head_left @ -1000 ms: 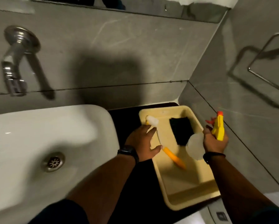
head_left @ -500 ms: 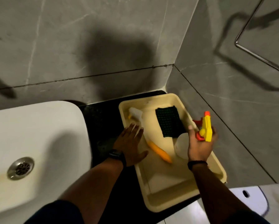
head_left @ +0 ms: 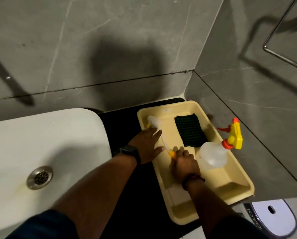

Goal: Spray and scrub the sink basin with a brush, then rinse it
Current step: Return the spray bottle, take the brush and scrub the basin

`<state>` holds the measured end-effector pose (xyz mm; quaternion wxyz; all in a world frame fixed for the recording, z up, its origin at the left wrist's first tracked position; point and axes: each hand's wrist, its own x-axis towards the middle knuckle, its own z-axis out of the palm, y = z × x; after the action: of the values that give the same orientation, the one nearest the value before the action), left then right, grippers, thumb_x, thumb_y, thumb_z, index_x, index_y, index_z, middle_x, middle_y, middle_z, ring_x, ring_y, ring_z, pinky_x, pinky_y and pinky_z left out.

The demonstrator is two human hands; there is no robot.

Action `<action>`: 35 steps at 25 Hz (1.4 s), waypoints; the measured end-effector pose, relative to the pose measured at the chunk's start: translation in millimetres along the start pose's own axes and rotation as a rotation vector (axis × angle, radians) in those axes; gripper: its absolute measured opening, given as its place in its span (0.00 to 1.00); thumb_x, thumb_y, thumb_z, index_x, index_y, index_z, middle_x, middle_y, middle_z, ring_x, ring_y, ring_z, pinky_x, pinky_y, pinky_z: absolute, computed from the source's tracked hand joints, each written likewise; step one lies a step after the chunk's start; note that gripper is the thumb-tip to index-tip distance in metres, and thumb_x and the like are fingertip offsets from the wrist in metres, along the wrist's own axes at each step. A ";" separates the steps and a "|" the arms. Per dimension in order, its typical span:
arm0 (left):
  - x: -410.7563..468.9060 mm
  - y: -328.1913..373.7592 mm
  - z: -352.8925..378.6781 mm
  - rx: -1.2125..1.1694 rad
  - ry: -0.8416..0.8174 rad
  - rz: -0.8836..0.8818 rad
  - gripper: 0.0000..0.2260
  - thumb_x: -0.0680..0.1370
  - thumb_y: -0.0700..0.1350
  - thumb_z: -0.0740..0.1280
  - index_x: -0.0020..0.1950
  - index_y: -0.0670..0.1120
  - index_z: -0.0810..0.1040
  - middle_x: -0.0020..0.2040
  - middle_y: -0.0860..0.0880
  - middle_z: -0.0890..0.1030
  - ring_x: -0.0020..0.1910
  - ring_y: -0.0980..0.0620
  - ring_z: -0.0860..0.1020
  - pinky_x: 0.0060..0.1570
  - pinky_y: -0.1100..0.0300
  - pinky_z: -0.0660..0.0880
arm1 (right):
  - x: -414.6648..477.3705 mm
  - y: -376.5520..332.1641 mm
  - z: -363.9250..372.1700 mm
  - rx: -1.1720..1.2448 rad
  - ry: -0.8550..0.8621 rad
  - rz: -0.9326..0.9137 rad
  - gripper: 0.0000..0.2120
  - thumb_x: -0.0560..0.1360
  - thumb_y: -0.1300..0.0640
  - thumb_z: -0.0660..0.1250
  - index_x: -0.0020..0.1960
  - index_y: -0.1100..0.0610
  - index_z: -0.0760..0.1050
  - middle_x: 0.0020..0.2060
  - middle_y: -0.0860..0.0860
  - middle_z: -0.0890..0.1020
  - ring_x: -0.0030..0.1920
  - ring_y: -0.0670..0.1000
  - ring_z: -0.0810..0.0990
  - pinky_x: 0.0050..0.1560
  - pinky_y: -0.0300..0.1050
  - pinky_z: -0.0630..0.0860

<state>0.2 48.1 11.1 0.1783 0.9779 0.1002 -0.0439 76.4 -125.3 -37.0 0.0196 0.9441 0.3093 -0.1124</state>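
Hands (head_left: 147, 144) on brush (head_left: 159, 133) in tray (head_left: 230, 171)

1. Right hand (head_left: 184, 167) closed around orange brush handle (head_left: 172, 154) inside yellow tray (head_left: 233, 192).
2. Left hand (head_left: 147, 145) flat, open, over tray's left rim, touching brush (head_left: 155, 124).
3. Spray bottle (head_left: 218, 150) lying in tray beside dark scrub pad (head_left: 189, 131).
4. White sink basin (head_left: 58, 144) left of the tray.

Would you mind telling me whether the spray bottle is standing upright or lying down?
Lying down: the spray bottle rests on its side in the tray, nozzle over the rim.
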 end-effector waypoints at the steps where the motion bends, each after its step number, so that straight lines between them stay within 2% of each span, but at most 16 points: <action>1: -5.0 -5.7 -11.9 -0.017 0.044 0.011 0.31 0.77 0.59 0.56 0.74 0.46 0.53 0.76 0.42 0.57 0.75 0.44 0.54 0.73 0.51 0.52 | 1.6 -1.0 -1.4 0.050 -0.029 0.005 0.27 0.79 0.50 0.56 0.73 0.61 0.57 0.66 0.62 0.70 0.61 0.63 0.73 0.59 0.53 0.71; 4: -34.2 -28.8 -41.9 -0.058 0.140 0.025 0.29 0.77 0.58 0.58 0.73 0.45 0.58 0.75 0.42 0.61 0.75 0.45 0.56 0.73 0.52 0.53 | -3.5 -7.4 -16.9 0.298 -0.045 0.106 0.22 0.77 0.48 0.59 0.67 0.57 0.67 0.59 0.61 0.79 0.56 0.63 0.78 0.53 0.53 0.73; 7: -90.0 -62.0 -60.3 -0.068 0.226 0.013 0.28 0.77 0.58 0.58 0.73 0.48 0.60 0.75 0.46 0.62 0.75 0.48 0.56 0.73 0.53 0.54 | -16.2 -22.6 -48.2 0.543 0.004 0.325 0.17 0.73 0.44 0.61 0.49 0.57 0.77 0.47 0.61 0.82 0.44 0.62 0.78 0.46 0.52 0.73; 10: -176.3 -110.4 -79.5 0.022 0.300 -0.072 0.29 0.75 0.63 0.55 0.71 0.49 0.66 0.71 0.45 0.70 0.71 0.47 0.65 0.69 0.53 0.62 | -38.7 -65.0 -91.6 0.953 0.141 0.330 0.24 0.66 0.34 0.63 0.30 0.56 0.72 0.30 0.58 0.77 0.31 0.58 0.73 0.37 0.50 0.69; 12: -241.7 -146.3 -90.8 0.057 0.332 -0.193 0.29 0.73 0.63 0.54 0.67 0.48 0.71 0.66 0.44 0.75 0.66 0.44 0.71 0.64 0.50 0.68 | -59.1 -106.2 -118.2 1.018 0.197 0.238 0.29 0.64 0.28 0.61 0.23 0.54 0.67 0.24 0.55 0.71 0.27 0.56 0.69 0.35 0.51 0.66; 14: -305.2 -181.8 -95.6 0.074 0.371 -0.345 0.29 0.72 0.63 0.53 0.62 0.46 0.76 0.60 0.42 0.79 0.60 0.41 0.75 0.59 0.47 0.72 | -80.6 -156.9 -135.5 0.912 0.126 0.114 0.31 0.65 0.27 0.60 0.25 0.55 0.70 0.27 0.56 0.77 0.30 0.57 0.74 0.36 0.48 0.69; 16: -361.1 -216.8 -96.1 0.078 0.420 -0.522 0.31 0.69 0.64 0.53 0.59 0.44 0.77 0.59 0.40 0.79 0.59 0.39 0.75 0.57 0.44 0.72 | -98.6 -211.2 -135.5 0.684 -0.039 -0.028 0.29 0.69 0.29 0.61 0.34 0.55 0.77 0.41 0.61 0.84 0.42 0.60 0.81 0.42 0.47 0.73; 17: -386.7 -232.7 -95.9 0.074 0.441 -0.619 0.32 0.69 0.64 0.54 0.61 0.44 0.76 0.62 0.39 0.77 0.61 0.38 0.73 0.59 0.42 0.70 | -108.5 -240.5 -129.9 0.568 -0.128 -0.084 0.29 0.70 0.29 0.61 0.41 0.55 0.79 0.50 0.62 0.84 0.49 0.60 0.82 0.46 0.47 0.73; 19: -423.9 -258.0 -89.8 0.042 0.418 -0.770 0.34 0.71 0.64 0.60 0.70 0.43 0.66 0.71 0.38 0.67 0.70 0.37 0.64 0.68 0.42 0.62 | -126.7 -291.2 -114.3 0.363 -0.272 -0.140 0.35 0.70 0.29 0.59 0.59 0.58 0.76 0.60 0.61 0.80 0.58 0.60 0.79 0.51 0.47 0.72; 20: -435.2 -265.5 -82.4 -0.001 0.380 -0.806 0.38 0.71 0.64 0.61 0.73 0.43 0.58 0.74 0.38 0.62 0.73 0.38 0.58 0.71 0.43 0.57 | -133.2 -311.4 -106.2 0.299 -0.326 -0.147 0.37 0.70 0.30 0.59 0.64 0.59 0.73 0.62 0.60 0.79 0.59 0.60 0.78 0.52 0.46 0.71; 22: -444.6 -269.5 -64.5 -0.118 0.365 -0.809 0.42 0.71 0.66 0.57 0.75 0.42 0.48 0.77 0.38 0.52 0.75 0.40 0.51 0.74 0.47 0.52 | -140.6 -341.8 -89.6 0.233 -0.405 -0.151 0.37 0.70 0.30 0.60 0.65 0.59 0.73 0.62 0.59 0.79 0.58 0.59 0.79 0.50 0.45 0.71; 24: -439.8 -264.2 -53.2 -0.098 0.414 -0.757 0.43 0.70 0.66 0.51 0.75 0.41 0.45 0.77 0.39 0.45 0.76 0.41 0.47 0.74 0.49 0.47 | -143.7 -359.5 -76.6 0.261 -0.432 -0.130 0.37 0.69 0.30 0.61 0.61 0.59 0.74 0.58 0.60 0.81 0.55 0.59 0.80 0.47 0.45 0.71; 27: -425.6 -261.0 -48.8 0.030 0.407 -0.638 0.43 0.72 0.64 0.56 0.74 0.39 0.43 0.77 0.40 0.45 0.76 0.43 0.45 0.75 0.50 0.44 | -137.1 -379.8 -66.3 0.314 -0.364 -0.074 0.39 0.68 0.29 0.61 0.63 0.60 0.73 0.59 0.61 0.80 0.57 0.60 0.79 0.52 0.48 0.73; 31: -416.9 -261.0 -47.1 0.089 0.391 -0.701 0.43 0.72 0.65 0.55 0.74 0.39 0.42 0.77 0.39 0.49 0.76 0.44 0.47 0.75 0.50 0.42 | -115.6 -348.3 -73.0 0.282 -0.211 0.085 0.40 0.70 0.32 0.59 0.68 0.61 0.69 0.66 0.62 0.75 0.64 0.62 0.75 0.64 0.53 0.71; 33: -416.8 -260.8 -48.4 0.112 0.371 -0.701 0.43 0.72 0.65 0.55 0.74 0.39 0.42 0.77 0.39 0.50 0.76 0.43 0.47 0.75 0.50 0.43 | -109.7 -314.4 -82.9 0.303 -0.190 0.174 0.37 0.71 0.34 0.61 0.68 0.62 0.69 0.63 0.64 0.77 0.58 0.63 0.78 0.58 0.52 0.75; 35: -416.7 -259.6 -50.6 0.134 0.350 -0.715 0.43 0.72 0.65 0.55 0.74 0.39 0.43 0.77 0.39 0.51 0.76 0.43 0.48 0.75 0.49 0.43 | -116.3 -287.3 -91.6 0.389 -0.248 0.194 0.30 0.74 0.39 0.63 0.61 0.64 0.73 0.47 0.62 0.83 0.40 0.59 0.81 0.39 0.46 0.75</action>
<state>-458.9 229.0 20.7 0.0680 0.8835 0.4600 0.0574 -165.4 49.1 87.7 -0.1141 0.9344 0.1849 -0.2822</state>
